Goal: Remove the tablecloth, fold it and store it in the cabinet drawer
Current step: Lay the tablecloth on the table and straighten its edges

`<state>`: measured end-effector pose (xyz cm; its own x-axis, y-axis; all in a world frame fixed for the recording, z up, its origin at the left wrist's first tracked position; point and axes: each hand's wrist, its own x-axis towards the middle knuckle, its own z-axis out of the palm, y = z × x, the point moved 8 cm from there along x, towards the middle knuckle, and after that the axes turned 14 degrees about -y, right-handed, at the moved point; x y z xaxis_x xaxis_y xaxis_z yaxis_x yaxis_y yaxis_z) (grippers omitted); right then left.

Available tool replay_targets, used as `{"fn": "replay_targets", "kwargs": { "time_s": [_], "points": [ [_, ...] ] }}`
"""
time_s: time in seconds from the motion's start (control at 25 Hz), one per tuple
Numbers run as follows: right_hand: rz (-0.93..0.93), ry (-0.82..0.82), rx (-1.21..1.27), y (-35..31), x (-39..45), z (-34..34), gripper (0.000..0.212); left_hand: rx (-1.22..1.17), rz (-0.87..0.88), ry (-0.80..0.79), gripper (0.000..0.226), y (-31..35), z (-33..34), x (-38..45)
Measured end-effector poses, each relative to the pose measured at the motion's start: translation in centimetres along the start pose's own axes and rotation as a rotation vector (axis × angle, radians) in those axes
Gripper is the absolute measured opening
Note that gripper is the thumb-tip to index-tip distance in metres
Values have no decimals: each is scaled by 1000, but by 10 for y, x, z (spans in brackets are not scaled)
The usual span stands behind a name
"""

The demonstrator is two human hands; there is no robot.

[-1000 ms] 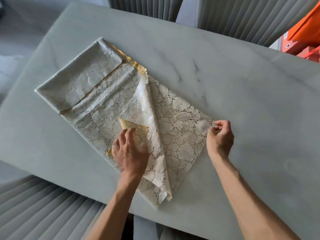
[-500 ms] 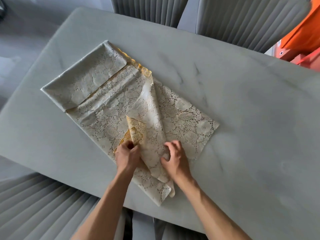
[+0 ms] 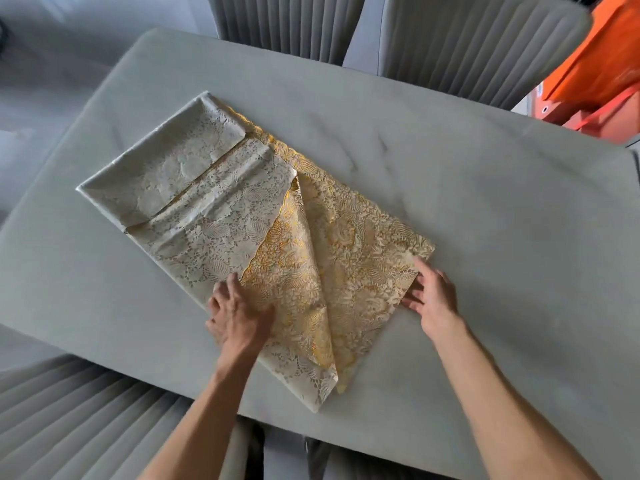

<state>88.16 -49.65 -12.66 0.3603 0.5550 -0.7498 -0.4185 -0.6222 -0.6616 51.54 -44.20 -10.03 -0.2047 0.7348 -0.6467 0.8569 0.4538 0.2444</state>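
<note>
2 flat, open hands, left hand [image 3: 239, 315] and right hand [image 3: 431, 299], press the tablecloth [image 3: 221, 209], lying diagonally far-left to near-right.

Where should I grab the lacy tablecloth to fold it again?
Probably pinch the tablecloth at its two near-right corners, beside the right hand and at the table's front edge, coming from the right. That end lies flat, free and gold side up.

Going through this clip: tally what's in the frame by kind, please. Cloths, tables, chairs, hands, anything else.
Tablecloth: 1
Table: 1
Grey ribbed chairs: 3 plainly seen, far left, far right, near left
Hands: 2, left hand, right hand
Orange object, blurred: 1
Total: 8
</note>
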Motion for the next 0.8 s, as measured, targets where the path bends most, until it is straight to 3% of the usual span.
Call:
{"fn": "replay_targets", "kwargs": {
  "time_s": [0.08,0.16,0.24,0.32,0.4,0.48,0.56,0.68,0.8],
  "points": [
    [-55,96,-245,-7,9,-3,26,-175,-34,-17,89,-7,1,9],
    [-104,165,-477,-11,11,-1,19,-402,-64,-36,56,-9,4,13],
    [-125,176,-552,-9,12,-2,19,-424,-11,-33,21,1,1,6],
    [-129,141,-535,-7,15,-3,17,-576,159,-96,20,36,2,-7],
    [-123,81,-518,-6,19,-3,14,-748,433,-287,13,101,11,-31],
    [-120,2,-493,-4,18,0,9,-583,591,-287,15,158,20,-48],
    [-137,-30,-500,-7,10,1,12,-470,544,-197,20,192,34,-52],
    [-320,153,-574,-25,-15,-7,30,-514,531,-343,8,212,62,-48],
    [-311,1,-610,-10,-27,14,34,-458,545,-482,23,187,80,-55]
  ]
}}
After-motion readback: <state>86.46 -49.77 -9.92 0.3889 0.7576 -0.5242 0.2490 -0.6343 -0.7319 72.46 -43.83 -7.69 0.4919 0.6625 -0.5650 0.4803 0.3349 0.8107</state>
